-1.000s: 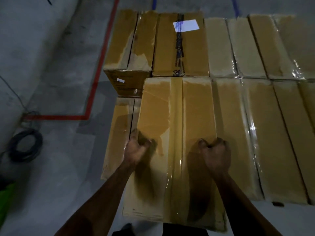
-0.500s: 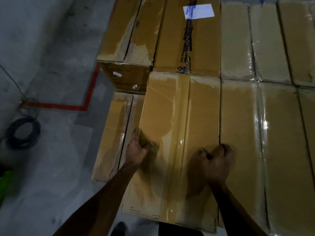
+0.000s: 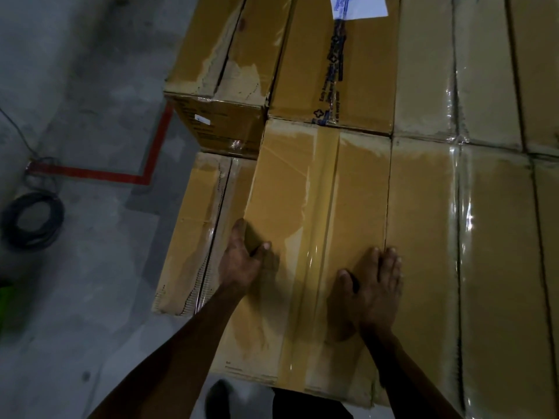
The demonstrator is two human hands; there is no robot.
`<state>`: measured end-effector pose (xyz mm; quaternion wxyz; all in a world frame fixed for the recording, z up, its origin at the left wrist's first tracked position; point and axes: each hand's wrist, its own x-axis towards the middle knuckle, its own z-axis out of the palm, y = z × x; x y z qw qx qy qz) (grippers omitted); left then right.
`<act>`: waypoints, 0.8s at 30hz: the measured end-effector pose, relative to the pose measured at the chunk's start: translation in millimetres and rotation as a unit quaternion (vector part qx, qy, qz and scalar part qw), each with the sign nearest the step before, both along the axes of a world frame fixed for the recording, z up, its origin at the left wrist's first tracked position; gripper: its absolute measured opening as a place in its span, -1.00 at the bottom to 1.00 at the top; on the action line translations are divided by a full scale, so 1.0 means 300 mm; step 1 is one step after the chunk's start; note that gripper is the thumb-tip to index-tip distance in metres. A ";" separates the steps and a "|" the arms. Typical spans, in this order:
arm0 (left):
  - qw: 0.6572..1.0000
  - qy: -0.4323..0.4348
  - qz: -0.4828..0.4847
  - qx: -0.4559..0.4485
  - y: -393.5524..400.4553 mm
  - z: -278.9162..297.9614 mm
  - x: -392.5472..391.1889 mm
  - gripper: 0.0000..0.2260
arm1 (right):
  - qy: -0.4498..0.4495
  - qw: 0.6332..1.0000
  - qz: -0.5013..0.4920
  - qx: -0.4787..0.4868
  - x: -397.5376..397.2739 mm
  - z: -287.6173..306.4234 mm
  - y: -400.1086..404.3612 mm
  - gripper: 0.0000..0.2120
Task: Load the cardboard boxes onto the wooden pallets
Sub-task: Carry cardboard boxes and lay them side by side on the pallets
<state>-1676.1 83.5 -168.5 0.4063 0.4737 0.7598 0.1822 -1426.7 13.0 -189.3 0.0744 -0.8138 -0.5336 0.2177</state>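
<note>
A big brown cardboard box with a shiny strip of tape down its middle (image 3: pixel 305 237) lies on top of the stack, right in front of the person. Its long way runs straight away from the person, and the tape runs the same way. The far end of the box sits tight against the brown box with the white paper label (image 3: pixel 332 62) behind it. Its right side touches the plastic-wrapped brown box (image 3: pixel 423 237) next to it. On its left side there is a lower brown box (image 3: pixel 193 231), one step down.

The left hand (image 3: pixel 239 261) is at the left edge of the big box. Its thumb rests on top and its fingers curl down over the side, so it holds that edge. The right hand (image 3: pixel 372 285) lies flat and open on the top, near the right edge, with the fingertips just at the seam between the two boxes. It holds nothing; it only presses down. The two hands are well apart, one on each side of the tape. Both are on the near half of the box.

I think the box is being nudged into its spot. It looks almost lined up with its neighbors. The wooden pallets cannot be seen; the boxes hide them. The grey concrete floor (image 3: pixel 75 297) shows on the left.
</note>
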 end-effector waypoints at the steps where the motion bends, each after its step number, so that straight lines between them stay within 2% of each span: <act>1: 1.000 -0.004 -0.002 -0.002 0.000 0.000 0.001 -0.22 | -0.006 1.000 0.002 -0.011 0.002 -0.001 0.001 -0.12; 8: 0.999 -0.024 -0.035 0.000 -0.031 0.022 -0.024 -0.20 | -0.047 0.996 0.047 -0.056 0.022 0.017 -0.020 -0.19; 12: 0.995 0.020 -0.097 -0.002 -0.155 0.047 -0.047 -0.22 | -0.055 0.991 0.085 -0.083 0.013 0.039 -0.133 -0.28; 18: 0.975 0.087 -0.203 -0.034 -0.405 0.073 -0.127 -0.26 | -0.056 0.991 0.089 -0.083 -0.049 0.086 -0.386 -0.18; 21: 0.948 0.166 -0.272 -0.025 -0.524 0.064 -0.168 -0.22 | -0.031 0.990 0.098 -0.095 -0.051 0.097 -0.489 -0.09; 24: 0.929 0.192 -0.317 -0.016 -0.601 0.063 -0.201 -0.10 | -0.022 0.987 0.120 -0.110 -0.039 0.110 -0.541 0.04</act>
